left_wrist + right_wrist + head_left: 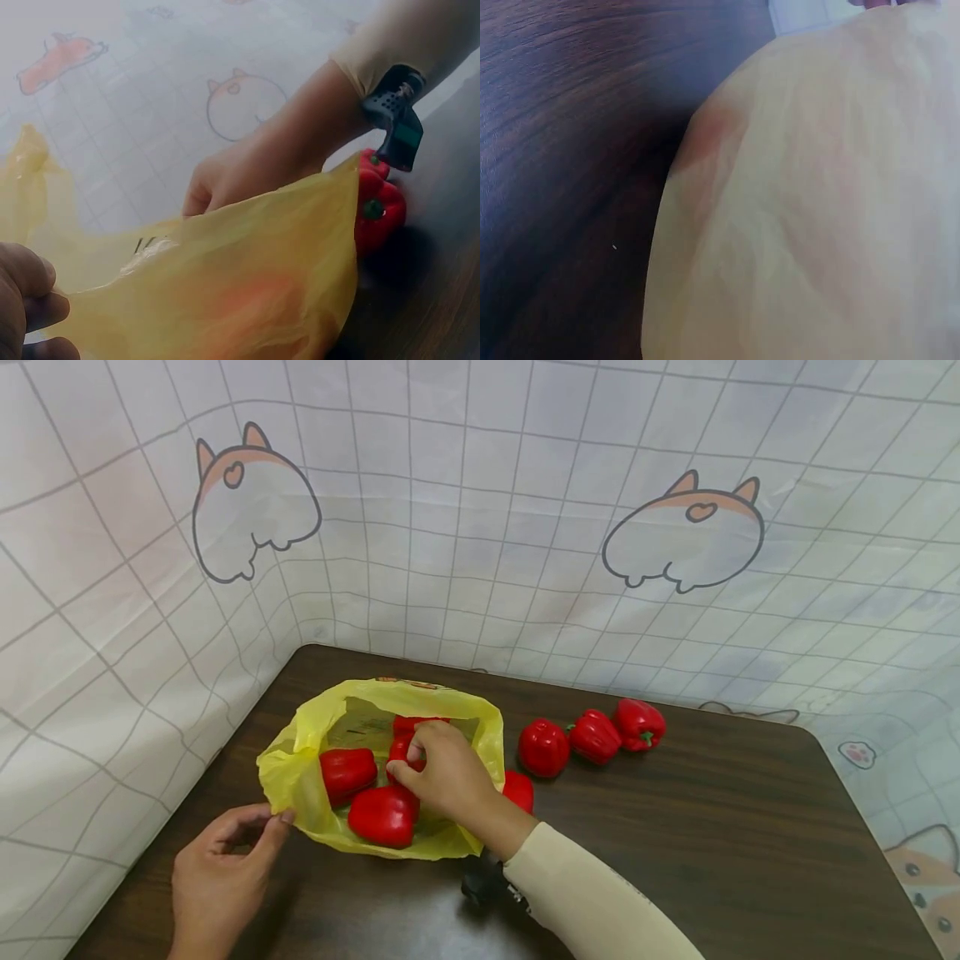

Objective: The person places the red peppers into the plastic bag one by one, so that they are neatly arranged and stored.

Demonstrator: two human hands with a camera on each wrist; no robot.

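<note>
Unreadable print (422, 685) on yellow bag (300, 781), rim (270, 777) in pinch of left hand (223, 864), right hand (448, 772) among red peppers (382, 817), grip unclear

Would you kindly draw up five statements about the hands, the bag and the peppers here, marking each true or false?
1. The left hand pinches the rim of the yellow bag. True.
2. The right hand lies flat on the table. False: it reaches into the mouth of the yellow bag.
3. Several red peppers are inside the yellow bag. True.
4. No red peppers lie outside the yellow bag. False: several are on the table beside it.
5. The sleeve on the right arm is cream. True.
</note>
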